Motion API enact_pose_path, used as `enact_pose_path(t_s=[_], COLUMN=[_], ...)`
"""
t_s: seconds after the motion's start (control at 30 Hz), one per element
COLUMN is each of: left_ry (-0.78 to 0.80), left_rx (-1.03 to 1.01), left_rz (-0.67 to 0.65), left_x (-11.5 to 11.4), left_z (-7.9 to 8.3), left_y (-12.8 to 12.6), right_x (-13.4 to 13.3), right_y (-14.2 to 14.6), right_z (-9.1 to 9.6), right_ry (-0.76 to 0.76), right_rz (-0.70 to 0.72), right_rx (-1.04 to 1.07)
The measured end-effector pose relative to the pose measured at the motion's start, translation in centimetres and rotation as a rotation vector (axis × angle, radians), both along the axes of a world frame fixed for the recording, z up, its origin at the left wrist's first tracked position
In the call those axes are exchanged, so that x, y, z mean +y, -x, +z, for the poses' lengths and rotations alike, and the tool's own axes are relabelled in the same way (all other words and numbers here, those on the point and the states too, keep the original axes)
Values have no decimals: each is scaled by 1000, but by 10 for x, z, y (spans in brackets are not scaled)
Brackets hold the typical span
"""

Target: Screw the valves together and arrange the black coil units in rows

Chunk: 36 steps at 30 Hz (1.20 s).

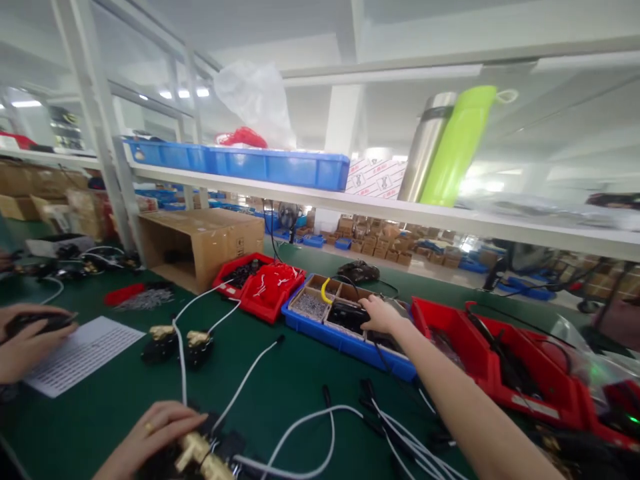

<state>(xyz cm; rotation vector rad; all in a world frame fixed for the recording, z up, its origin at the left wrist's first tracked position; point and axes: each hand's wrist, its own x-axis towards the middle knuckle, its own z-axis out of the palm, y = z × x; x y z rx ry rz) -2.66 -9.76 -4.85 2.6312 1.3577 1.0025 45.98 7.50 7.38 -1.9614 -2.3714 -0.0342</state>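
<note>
**Right hand (pixel 380 315) in the blue tray (pixel 345 343), left hand (pixel 153 430) on the brass fitting (pixel 199 455)**

The right arm runs from the lower right corner up to the centre of the frame, where the hand is over a compartment of black parts (pixel 345 315) in the blue tray. Its fingers curl downward into that compartment; whether they clamp on a part cannot be told

At the bottom edge, left of centre, the left hand lies over a black block carrying the brass fitting, fingers stretched and close together, touching it. Whether the thumb grips underneath is hidden

White cables (pixel 305 427) loop across the green mat (pixel 280 380) between the two hands. Red bins (pixel 530 373) stand to the right of the tray, and a cardboard box (pixel 200 243) lies behind it on the left. At the far left edge a co-worker's hands (pixel 23 343) hold a dark object beside a printed sheet (pixel 83 353)
</note>
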Motion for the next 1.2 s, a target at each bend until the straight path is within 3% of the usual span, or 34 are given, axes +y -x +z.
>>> enact_pose_path(t_s=[0.1, 0.23, 0.37, 0.47, 0.57, 0.73, 0.93, 1.2], left_ry=[43, -4, -148, -260, -299, -341, -251, 80], left_rx=[93, 292, 467, 525, 554, 570, 575, 511], left_rz=[-40, -198, -316, -381, -424, -424, -373, -316], left_x=[-5, 3, 19, 30, 36, 34, 39, 73], left_z=[20, 37, 41, 40, 37, 35, 35, 51], left_y=[-4, -6, -12, -20, -28, -32, -36, -55], right_x=[-32, -129, -242, -281, -279, -255, -232, -170], right_y=[-7, -4, 30, 77, 128, 180, 177, 142], right_z=[14, 19, -12, -45, -61, -58, -55, -55], right_ry=[-53, -59, -45, -11, 52, 77, 103, 288], right_rz=[-3, 70, 230, 361, 394, 435, 498, 479], right_rx=[70, 212, 348, 262, 78, -81, -51, 212])
